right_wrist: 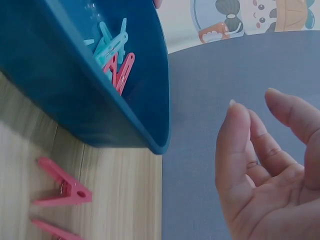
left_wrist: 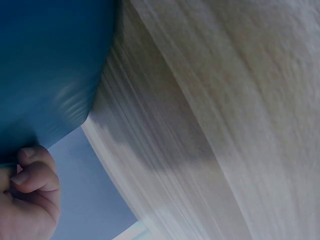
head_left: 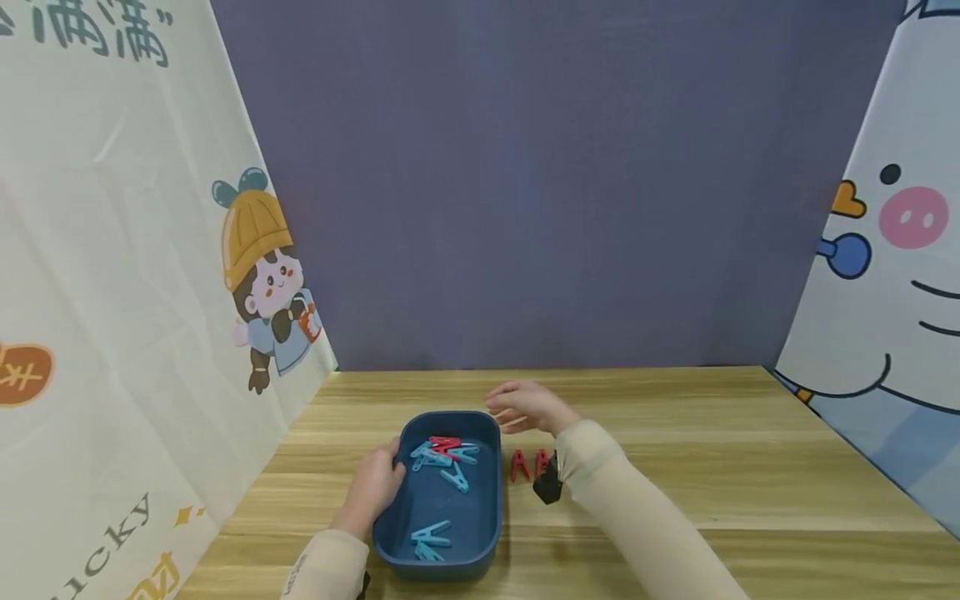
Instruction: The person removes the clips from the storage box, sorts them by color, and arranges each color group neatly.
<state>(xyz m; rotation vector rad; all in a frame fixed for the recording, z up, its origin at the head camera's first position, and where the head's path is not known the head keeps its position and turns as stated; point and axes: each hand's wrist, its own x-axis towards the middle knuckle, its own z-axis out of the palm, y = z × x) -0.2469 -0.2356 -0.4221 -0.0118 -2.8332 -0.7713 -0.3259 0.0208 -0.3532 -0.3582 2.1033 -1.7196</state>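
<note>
My left hand (head_left: 377,483) grips the left wall of a dark blue plastic tub (head_left: 476,508); its fingers curl at the rim in the left wrist view. Inside the tub are several light blue clothespins (head_left: 456,478) and a few red clothespins (head_left: 446,442), mostly toward the far end. Beyond the tub's far right corner hovers my right hand (head_left: 528,406), fingers loosely bent and thumb apart. Nothing is between them in the right wrist view. Two red clothespins (right_wrist: 62,185) lie on the table beside the tub's right side, the farther right one partly hidden by my wrist.
The wooden tabletop (head_left: 735,467) extends to both sides of the tub. A plain grey-blue panel (head_left: 525,183) rises at its back edge, with printed cloth walls (head_left: 135,250) on the left and right. A black wrist device (head_left: 548,483) sits under my right sleeve.
</note>
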